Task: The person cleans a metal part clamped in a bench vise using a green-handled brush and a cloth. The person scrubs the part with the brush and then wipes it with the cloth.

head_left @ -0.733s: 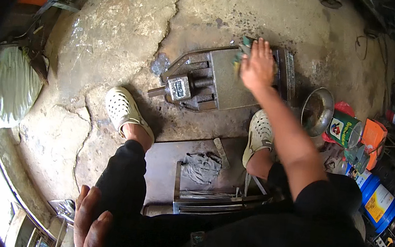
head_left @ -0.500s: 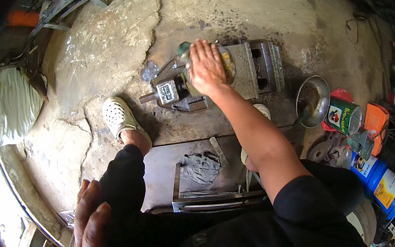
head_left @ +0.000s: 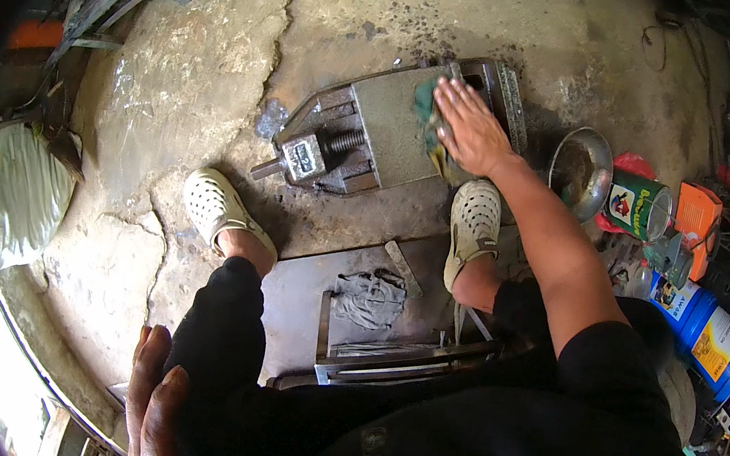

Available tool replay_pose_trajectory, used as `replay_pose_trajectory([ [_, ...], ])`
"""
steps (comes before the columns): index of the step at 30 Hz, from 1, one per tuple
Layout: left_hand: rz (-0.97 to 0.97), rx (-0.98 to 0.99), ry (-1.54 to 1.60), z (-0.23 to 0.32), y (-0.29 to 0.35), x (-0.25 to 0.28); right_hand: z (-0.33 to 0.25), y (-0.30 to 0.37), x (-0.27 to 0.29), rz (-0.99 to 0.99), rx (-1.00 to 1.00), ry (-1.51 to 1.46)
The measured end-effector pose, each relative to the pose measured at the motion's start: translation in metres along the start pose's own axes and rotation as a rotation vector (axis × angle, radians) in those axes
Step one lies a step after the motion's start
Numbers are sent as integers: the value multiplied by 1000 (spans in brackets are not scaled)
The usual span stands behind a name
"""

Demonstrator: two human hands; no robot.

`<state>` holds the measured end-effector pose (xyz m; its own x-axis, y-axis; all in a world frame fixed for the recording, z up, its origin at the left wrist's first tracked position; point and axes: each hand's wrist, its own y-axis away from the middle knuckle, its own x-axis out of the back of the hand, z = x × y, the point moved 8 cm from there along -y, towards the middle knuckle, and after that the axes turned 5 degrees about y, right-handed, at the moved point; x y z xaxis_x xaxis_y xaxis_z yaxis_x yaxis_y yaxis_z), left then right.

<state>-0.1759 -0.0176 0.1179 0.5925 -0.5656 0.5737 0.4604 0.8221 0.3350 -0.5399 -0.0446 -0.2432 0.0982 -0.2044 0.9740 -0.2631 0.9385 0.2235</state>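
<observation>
Cloth, mottled green and yellow point(head_left: 424, 100), lay bunched under my right grip point(head_left: 475, 132), near the right end of a flat grey metal plate point(head_left: 387, 121). That grip was wide and nearly flat, its fingers straight and close together over the cloth; whether the thumb pinched any of it, I could not tell. The plate was part of a heavy dark metal vise point(head_left: 305, 159) with a thick threaded screw point(head_left: 345, 142), which sat on the stained concrete floor point(head_left: 213, 54) ahead of my cream perforated clogs point(head_left: 220, 206). My left grip point(head_left: 156, 407) was low beside my black-trousered left leg point(head_left: 223, 329), fingers loosely stretched and parted, partly cut off by the lower edge of the view. Right of the vise stood a round shiny metal bowl point(head_left: 600, 179), just beside a green can point(head_left: 634, 206). Crumpled grey fabric point(head_left: 370, 300) lay between my feet and me.
</observation>
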Motion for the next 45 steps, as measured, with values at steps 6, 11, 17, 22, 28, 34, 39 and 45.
replay_pose_trajectory([
  [6, -44, -90, -60, 7, 1, 2, -5, -50, 9, 189, -547, -53],
  [11, -16, -59, 58, -1, 5, 8, -48, 18, -8, -158, -392, -119],
  [17, -24, -31, 14, -19, 15, 13, -7, -45, 27, 79, -272, -31],
  [22, 63, 121, 32, -49, 29, 32, -41, -11, 19, 126, -343, -94],
  [28, 8, 92, 45, -68, 42, 39, -43, 4, -5, 150, -215, -70],
  [34, 55, 42, 85, -69, 50, 46, -68, -100, 11, 142, -364, 39],
  [39, 55, -34, 59, -58, 56, 46, -143, -6, -8, -178, -102, -4],
  [45, 266, 147, 78, -71, 68, 49, -66, -21, 11, -124, 47, -39],
])
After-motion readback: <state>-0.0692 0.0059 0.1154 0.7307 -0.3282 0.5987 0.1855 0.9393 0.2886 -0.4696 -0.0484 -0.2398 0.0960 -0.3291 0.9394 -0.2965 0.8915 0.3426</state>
